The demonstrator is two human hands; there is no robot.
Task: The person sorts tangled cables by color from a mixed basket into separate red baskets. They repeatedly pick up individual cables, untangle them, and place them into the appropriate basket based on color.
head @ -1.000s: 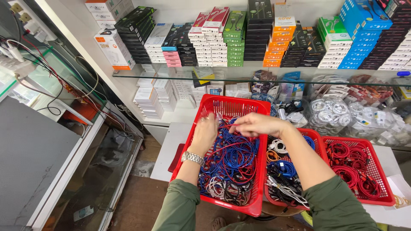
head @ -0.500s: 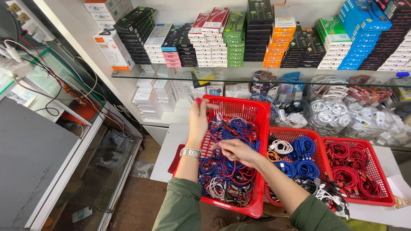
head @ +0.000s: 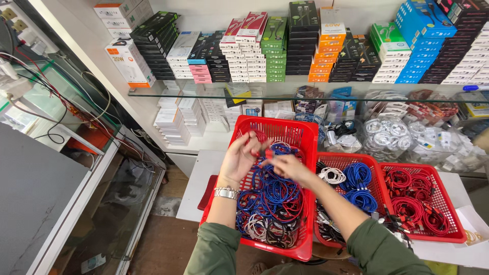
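My left hand [head: 239, 160], with a silver watch [head: 226, 192] on its wrist, and my right hand [head: 288, 167] meet over a large red plastic basket [head: 307, 168]. Between the fingertips of both hands is a thin red cable [head: 266, 153]. The basket is full of tangled cables [head: 270, 206], blue, red, white and black. Both my sleeves are olive green.
A second red basket [head: 374, 162] to the right holds coiled blue and white cables, and a third [head: 456, 224] holds red coils. Behind them are bagged cables under a glass shelf [head: 204, 94] and stacked boxes above. A glass display counter [head: 76, 214] stands to the left.
My right hand rose from the cable pile and my left hand came down from the basket's far left, so both now meet on the red cable.
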